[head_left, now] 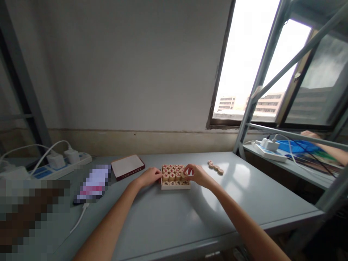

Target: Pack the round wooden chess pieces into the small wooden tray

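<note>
A small shallow wooden box (pixel 175 187) lies on the grey table (pixel 174 221), packed with several round wooden game pieces (pixel 172 172) that carry red marks. My left hand (pixel 150 177) rests against the box's left edge, fingers curled onto it. At the box's right side my right hand (pixel 197 174) has its fingers pinched together over the pieces; what they pinch I cannot make out. A short row of loose wooden pieces (pixel 215 167) lies on the table to the right of that hand.
A dark-red-edged lid or case (pixel 127 166) lies left of the box, beside a phone on a white cable (pixel 94 182). Power strips with plugs (pixel 61 161) sit at the far left. Another person's arm (pixel 330 148) reaches over a neighbouring desk at right, behind a metal frame.
</note>
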Demonstrator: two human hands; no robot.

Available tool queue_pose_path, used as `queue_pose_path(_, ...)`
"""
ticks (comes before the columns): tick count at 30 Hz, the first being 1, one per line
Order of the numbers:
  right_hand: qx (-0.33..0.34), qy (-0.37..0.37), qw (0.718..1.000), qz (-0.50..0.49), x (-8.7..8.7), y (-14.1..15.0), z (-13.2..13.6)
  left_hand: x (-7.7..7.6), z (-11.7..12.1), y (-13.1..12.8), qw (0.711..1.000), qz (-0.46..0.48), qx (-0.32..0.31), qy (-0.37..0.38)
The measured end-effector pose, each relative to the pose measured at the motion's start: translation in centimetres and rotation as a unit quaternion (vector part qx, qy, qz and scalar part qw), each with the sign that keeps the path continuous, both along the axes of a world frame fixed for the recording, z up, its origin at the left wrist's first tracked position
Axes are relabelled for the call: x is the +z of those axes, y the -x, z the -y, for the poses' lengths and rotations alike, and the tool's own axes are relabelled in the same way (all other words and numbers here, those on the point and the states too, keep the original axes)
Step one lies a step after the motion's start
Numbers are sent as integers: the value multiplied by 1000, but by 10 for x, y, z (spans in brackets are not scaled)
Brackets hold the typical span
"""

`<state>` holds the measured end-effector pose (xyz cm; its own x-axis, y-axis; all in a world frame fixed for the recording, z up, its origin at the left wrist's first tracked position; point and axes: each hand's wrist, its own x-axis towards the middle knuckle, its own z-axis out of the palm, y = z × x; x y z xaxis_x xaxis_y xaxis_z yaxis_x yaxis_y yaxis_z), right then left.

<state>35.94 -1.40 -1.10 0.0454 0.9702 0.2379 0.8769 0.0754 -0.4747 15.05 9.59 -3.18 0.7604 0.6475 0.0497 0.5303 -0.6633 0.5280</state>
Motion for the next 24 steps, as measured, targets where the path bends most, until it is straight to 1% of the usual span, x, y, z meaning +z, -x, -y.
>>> queue_pose_path(4,13,-13,1000,-10,-7,-4,-2,-1,-2,0,1000,1,-3,-1)
queue_pose_path(6,7,-22,1000,-13,-7,-5,-3,-2,-3,0,1000,1,-6,0)
queue_pose_path(9,-6,-29,1000,6,-6,-4,-4,-2,-4,0,1000,0,-10,5)
queue_pose_path(12,-3,-10,1000,20,-4,-2,-1,0,-2,0,1000,0,-9,11)
queue_pose_path(14,-17,-5,1000,26,-4,2,1,1,-1,0,1000,-1,-8,10)
queue_pose_path(17,-45,-17,998,42,-5,5,5,1,-1,-1,1000,-4,-9,5)
queue_pose_path(20,-41,-14,999,34,-2,-5,5,-1,-2,-2,1000,-7,-8,1)
queue_pose_path(21,-53,-14,998,37,-1,-12,3,-1,-3,-2,1000,-6,-7,-1)
queue_pose_path(22,-82,-18,995,49,-1,-22,1,-1,-3,-2,1000,-6,-6,-1)
queue_pose_path(24,-179,-32,979,92,-2,-45,-6,-2,-3,-2,1000,-3,-5,1)
